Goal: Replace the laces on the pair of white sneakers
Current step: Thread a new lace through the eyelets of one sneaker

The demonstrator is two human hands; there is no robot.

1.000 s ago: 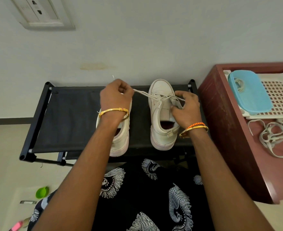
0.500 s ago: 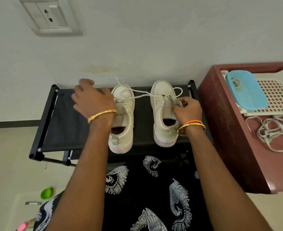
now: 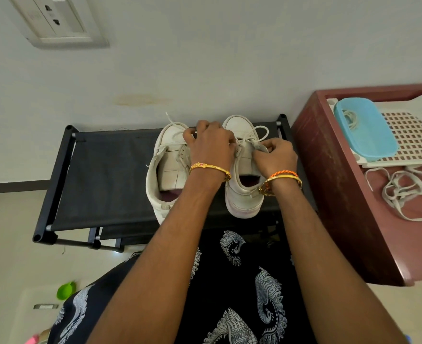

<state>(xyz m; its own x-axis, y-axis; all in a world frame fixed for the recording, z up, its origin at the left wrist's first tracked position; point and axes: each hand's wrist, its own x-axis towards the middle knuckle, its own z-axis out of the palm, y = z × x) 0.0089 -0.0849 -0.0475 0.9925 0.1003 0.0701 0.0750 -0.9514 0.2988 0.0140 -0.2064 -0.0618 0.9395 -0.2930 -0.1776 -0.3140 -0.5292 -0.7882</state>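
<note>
Two white sneakers stand side by side, toes to the wall, on a black fabric rack (image 3: 100,175). The left sneaker (image 3: 166,170) has no lace in its eyelets; a lace end lies across its toe. The right sneaker (image 3: 242,194) carries a white lace (image 3: 259,131) looped over its toe. My left hand (image 3: 211,147) reaches over between the two shoes, fingers closed around the lace near the right shoe's eyelets. My right hand (image 3: 274,157) pinches the lace at that shoe's right side.
A maroon cabinet (image 3: 334,194) stands right of the rack. On it lie a white perforated tray (image 3: 413,135), a blue lidded box (image 3: 364,127) and a loose pile of white laces (image 3: 408,189). A wall socket (image 3: 56,21) is above. A green cap (image 3: 66,290) lies on the floor.
My left hand has swung from the rack's left side back over to the right sneaker and closed on the lace. The right hand stayed at that shoe's eyelets.
</note>
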